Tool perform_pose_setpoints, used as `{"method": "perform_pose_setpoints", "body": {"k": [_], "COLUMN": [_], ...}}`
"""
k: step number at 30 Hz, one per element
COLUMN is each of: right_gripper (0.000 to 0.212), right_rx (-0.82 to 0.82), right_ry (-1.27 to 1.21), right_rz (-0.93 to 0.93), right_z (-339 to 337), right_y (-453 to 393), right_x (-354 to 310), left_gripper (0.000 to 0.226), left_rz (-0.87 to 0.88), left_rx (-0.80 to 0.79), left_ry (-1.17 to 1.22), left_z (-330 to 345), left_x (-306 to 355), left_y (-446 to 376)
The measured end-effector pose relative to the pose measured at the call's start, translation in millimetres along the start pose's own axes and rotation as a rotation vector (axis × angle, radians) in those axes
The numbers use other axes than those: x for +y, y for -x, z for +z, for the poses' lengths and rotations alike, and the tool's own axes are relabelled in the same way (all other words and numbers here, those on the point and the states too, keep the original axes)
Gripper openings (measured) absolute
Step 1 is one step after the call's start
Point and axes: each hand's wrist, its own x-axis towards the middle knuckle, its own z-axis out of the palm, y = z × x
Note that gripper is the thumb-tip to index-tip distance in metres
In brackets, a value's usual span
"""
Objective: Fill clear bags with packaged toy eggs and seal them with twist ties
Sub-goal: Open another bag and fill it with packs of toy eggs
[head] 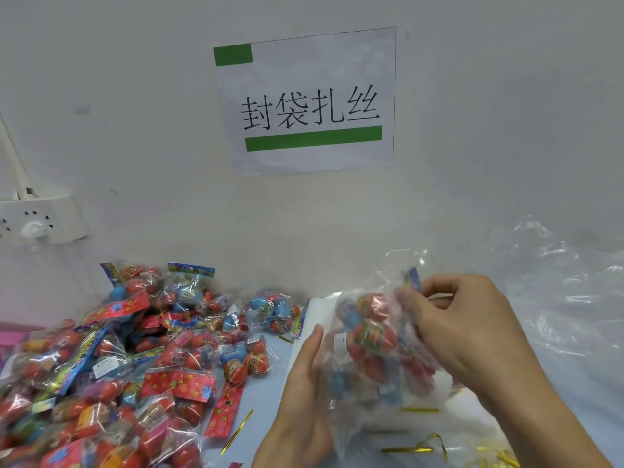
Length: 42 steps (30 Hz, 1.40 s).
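Observation:
A clear bag [371, 336] holding red and blue packaged toy eggs stands in front of me. My left hand [300, 393] rests against the bag's left side with its fingers straight. My right hand [466, 329] grips the bag's right upper part, its fingers curled into the plastic and a blue-headed egg pack. A big pile of packaged toy eggs [111, 363] covers the table's left half. Gold twist ties [410, 449] lie near the front edge, and one single tie [237, 432] lies beside the pile.
A heap of empty clear bags [553, 285] lies at the right against the wall. A printed paper sign [305, 103] hangs on the wall. A white power strip [40, 219] with a plug sits at the left.

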Motion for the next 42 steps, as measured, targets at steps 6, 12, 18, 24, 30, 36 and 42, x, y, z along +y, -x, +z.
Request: {"method": "perform_pose_setpoints", "body": {"k": [6, 12, 18, 24, 30, 36, 42], "right_gripper": [0.028, 0.033, 0.018, 0.043, 0.032, 0.048, 0.047], "right_rx": [-0.192, -0.322, -0.058, -0.304, -0.377, -0.408, -0.457], "right_ry": [0.075, 0.147, 0.339, 0.527, 0.367, 0.221, 0.317], "right_rz": [-0.012, -0.142, -0.206, -0.079, -0.088, -0.023, 0.021], "right_z": [13.1, 10.7, -11.1, -9.0, -2.4, -7.0, -10.5], "right_y": [3.8, 5.4, 4.2, 3.1, 2.8, 2.9, 4.0], "right_x": [3.6, -0.4, -3.2, 6.3, 10.1, -1.3, -0.4], "left_gripper": [0.061, 0.046, 0.063, 0.043, 0.061, 0.088, 0.102], "left_rz": [0.033, 0.088, 0.091, 0.17, 0.153, 0.113, 0.127], "left_rx": [-0.068, 0.069, 0.165, 0.14, 0.032, 0.045, 0.08], "left_ry": [-0.024, -0.007, 0.068, 0.003, 0.02, -0.006, 0.056], "left_z": [2.4, 2.8, -1.3, -5.1, 2.6, 3.4, 5.2], "left_x": [-3.6, 0.2, 4.7, 2.1, 1.1, 4.0, 2.5], "left_y": [2.1, 1.6, 3.3, 3.2, 6.5, 7.1, 6.0]}}
